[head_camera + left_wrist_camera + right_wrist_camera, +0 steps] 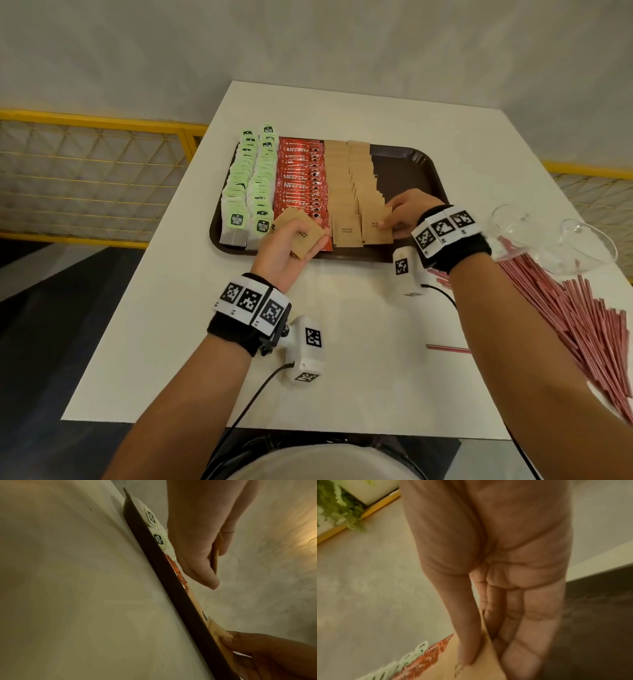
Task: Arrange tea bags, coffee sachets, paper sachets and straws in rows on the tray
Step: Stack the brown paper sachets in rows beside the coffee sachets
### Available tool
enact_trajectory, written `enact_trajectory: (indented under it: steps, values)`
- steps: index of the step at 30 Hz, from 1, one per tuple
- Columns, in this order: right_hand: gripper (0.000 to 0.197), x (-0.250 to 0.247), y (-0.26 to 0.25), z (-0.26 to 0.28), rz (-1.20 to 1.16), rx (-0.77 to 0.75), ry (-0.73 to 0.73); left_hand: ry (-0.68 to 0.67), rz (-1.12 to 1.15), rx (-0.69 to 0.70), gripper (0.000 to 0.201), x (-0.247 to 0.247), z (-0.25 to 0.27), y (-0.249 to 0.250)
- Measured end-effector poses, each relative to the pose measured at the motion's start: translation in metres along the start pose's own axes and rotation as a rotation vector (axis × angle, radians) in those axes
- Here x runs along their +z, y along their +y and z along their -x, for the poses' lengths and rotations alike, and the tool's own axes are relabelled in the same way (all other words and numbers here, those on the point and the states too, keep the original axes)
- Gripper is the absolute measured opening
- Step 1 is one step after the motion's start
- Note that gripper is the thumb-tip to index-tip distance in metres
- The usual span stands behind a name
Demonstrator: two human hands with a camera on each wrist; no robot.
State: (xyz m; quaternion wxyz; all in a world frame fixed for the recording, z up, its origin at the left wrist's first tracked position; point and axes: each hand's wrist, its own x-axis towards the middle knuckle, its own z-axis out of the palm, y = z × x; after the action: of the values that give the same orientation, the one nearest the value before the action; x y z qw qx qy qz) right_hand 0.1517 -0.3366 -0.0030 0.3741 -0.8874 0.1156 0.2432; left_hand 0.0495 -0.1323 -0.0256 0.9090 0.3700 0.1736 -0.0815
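**A:** Working left to right: your tea bags [247, 192] lay in two overlapping rows at the tray's left, glossy green tags on soft white paper. Next came the red Nescafé coffee sachets [300, 178], slick foil sticks stacked flat. Your left hand [286, 246] hovered over the near rim of the tray [416, 161], fingers curled round a small stack of brown sugar sachets [297, 232], thumb pressing them from above.

**B:** And the right?

**A:** Your right hand [407, 212] pinched the nearest sachet of the right-hand brown row [363, 192] between thumb and straightened fingers [520, 654], laying it at the near end. To do that step well, I'd judge you needed each flat square to lap its neighbour evenly, edges square with the row beside it. Matte kraft paper is thin and light, so a low, sliding set-down suited it better than a drop.

**B:** What remained?

**A:** The dark, textured strip at the tray's right looked bare. The red-and-white striped paper straws [582, 329] lay fanned on the white counter [359, 377] to your right, beside tipped clear glasses [561, 240]; thin tubes, likely to roll.
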Motion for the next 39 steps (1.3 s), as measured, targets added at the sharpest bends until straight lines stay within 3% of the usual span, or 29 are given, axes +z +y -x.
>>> enact_trajectory:
  steps: [2,9,13,17,19,21,23,29,32,36,39]
  values:
    - [0.030,0.003,0.004,-0.005,0.087,-0.010,0.028,-0.003,-0.031,-0.013,0.021,0.000,-0.001,-0.001]
    - [0.044,0.008,-0.001,-0.003,0.221,-0.006,0.129,-0.006,-0.109,-0.051,0.017,0.002,-0.001,0.001]
    - [0.048,0.008,-0.003,0.002,0.309,-0.010,0.144,-0.014,-0.076,-0.059,0.035,0.007,0.002,0.001]
    - [0.036,0.007,-0.013,0.024,0.076,-0.241,0.294,0.004,-0.097,-0.018,0.042,0.007,0.001,0.000]
    - [0.035,0.011,-0.021,0.043,-0.022,-0.358,0.157,-0.006,-0.103,-0.010,0.039,0.007,0.000,-0.002]
    - [0.033,0.022,-0.027,0.061,-0.102,-0.388,-0.089,-0.037,-0.091,-0.024,0.030,0.011,0.001,-0.003]
    - [0.023,0.034,-0.027,0.071,-0.196,-0.406,-0.232,-0.069,-0.056,-0.027,0.021,0.015,0.004,-0.004]
    - [0.013,0.032,-0.011,0.069,-0.664,-0.400,-0.180,-0.129,0.120,-0.038,0.025,0.009,0.008,0.003]
    - [0.016,0.022,-0.008,0.071,-0.856,-0.415,-0.232,-0.103,0.063,-0.045,0.023,0.007,0.005,0.004]
    - [0.011,0.024,-0.010,0.073,-0.629,-0.413,-0.311,-0.069,-0.048,-0.037,0.031,0.010,0.004,-0.003]
    - [0.021,0.035,-0.008,0.073,-0.467,-0.388,-0.358,-0.077,-0.113,-0.040,0.033,0.012,0.006,-0.005]
